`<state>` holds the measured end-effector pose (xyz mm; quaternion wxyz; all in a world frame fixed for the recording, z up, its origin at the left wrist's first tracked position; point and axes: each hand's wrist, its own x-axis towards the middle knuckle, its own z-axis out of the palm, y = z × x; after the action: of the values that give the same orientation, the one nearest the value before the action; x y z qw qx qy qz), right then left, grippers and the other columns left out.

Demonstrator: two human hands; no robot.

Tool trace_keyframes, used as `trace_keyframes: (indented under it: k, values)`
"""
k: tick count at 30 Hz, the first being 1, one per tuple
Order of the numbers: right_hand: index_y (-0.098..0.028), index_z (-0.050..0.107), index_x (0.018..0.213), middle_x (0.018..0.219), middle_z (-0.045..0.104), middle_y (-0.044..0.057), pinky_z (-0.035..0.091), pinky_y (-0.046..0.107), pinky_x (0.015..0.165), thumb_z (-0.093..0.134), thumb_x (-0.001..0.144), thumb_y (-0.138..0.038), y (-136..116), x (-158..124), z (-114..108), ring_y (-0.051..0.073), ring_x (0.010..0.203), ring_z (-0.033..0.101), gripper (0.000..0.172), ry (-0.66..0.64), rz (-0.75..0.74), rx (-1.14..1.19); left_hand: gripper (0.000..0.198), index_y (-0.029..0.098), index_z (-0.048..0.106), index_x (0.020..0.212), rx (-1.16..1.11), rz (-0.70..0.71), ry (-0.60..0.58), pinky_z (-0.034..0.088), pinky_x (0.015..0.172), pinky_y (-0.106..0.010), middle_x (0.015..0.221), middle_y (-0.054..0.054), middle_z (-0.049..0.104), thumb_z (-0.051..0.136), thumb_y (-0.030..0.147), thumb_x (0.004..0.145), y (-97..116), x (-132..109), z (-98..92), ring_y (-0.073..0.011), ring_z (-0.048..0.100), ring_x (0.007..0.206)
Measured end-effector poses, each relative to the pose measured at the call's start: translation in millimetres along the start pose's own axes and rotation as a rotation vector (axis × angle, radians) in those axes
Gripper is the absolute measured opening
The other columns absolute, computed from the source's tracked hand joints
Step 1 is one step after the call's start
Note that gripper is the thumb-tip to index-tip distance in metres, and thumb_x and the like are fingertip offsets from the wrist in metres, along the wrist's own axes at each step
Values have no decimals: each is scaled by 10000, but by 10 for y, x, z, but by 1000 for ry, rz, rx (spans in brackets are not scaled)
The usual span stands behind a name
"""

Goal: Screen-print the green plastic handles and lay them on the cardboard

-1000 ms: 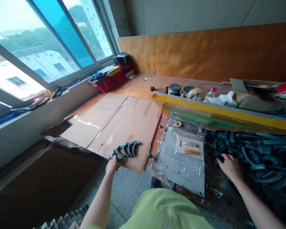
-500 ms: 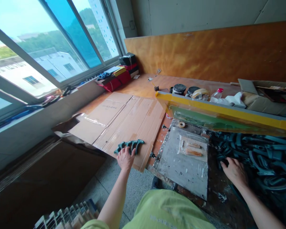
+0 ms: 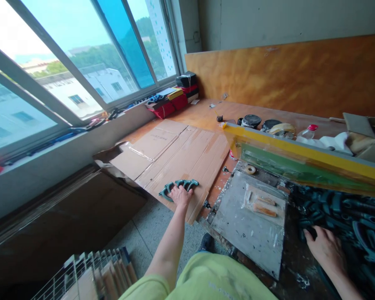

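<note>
Daylight from window (image 3: pixel 87 46) (glaring); pile (image 3: pixel 340 208) dim, perhaps blurred.

The curved parts (image 3: pixel 193 183) were dark teal against tan cardboard (image 3: pixel 190 154); the heap of parts (image 3: pixel 359 221) seemed the same colour, though shadow made it hard to tell. The shirt (image 3: pixel 218 277) was lime green, the speckled plate (image 3: pixel 234 221) grey, the back board (image 3: pixel 287 77) mottled orange-brown, the bottle cap (image 3: pixel 313 127) pinkish red.

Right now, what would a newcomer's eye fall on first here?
Probably the heap of dark green, curved parts at the lower right, with the right hand at its left edge. Next, the short row of green, curved parts under the left hand, on the flattened brown cardboard sheet. Then the bright blue window pane at upper left.
</note>
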<state>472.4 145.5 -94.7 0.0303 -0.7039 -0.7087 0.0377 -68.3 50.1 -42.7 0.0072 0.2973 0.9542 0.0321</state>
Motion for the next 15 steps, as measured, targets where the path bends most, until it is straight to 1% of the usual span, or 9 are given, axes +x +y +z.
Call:
trace_keyframes:
  k: [5,7,11,15]
  values:
    - [-120,603,1168,1230,565,212,451,492,941,234,882,-540,-5,-4,-21,421,1124,533,627,-17,-1,5,597,37,627,1092,-19,-91,6,326,914,-472,1169,-252,575,552,538,778,6,115,-15,-388,508,1114]
    - [-125,599,1168,1233,561,214,451,493,942,223,883,-544,-1,-3,-24,419,1147,526,631,-21,-5,13,584,40,622,1103,-25,-112,11,330,924,-474,1222,-255,552,556,521,778,-2,127,-7,-388,490,1143]
    - [-120,595,1173,1232,559,220,453,506,933,217,879,-563,-9,-8,-47,433,1148,516,652,-32,0,28,533,82,620,1102,-42,-89,44,315,977,-461,1404,-234,447,546,506,788,24,77,50,-359,415,1253]
    - [-119,602,1170,1238,556,225,460,520,915,236,874,-561,-9,-12,-56,444,1134,511,646,-29,3,43,549,73,590,1142,-66,-96,87,312,990,-471,1439,-240,416,557,492,788,78,7,123,-357,405,1267]
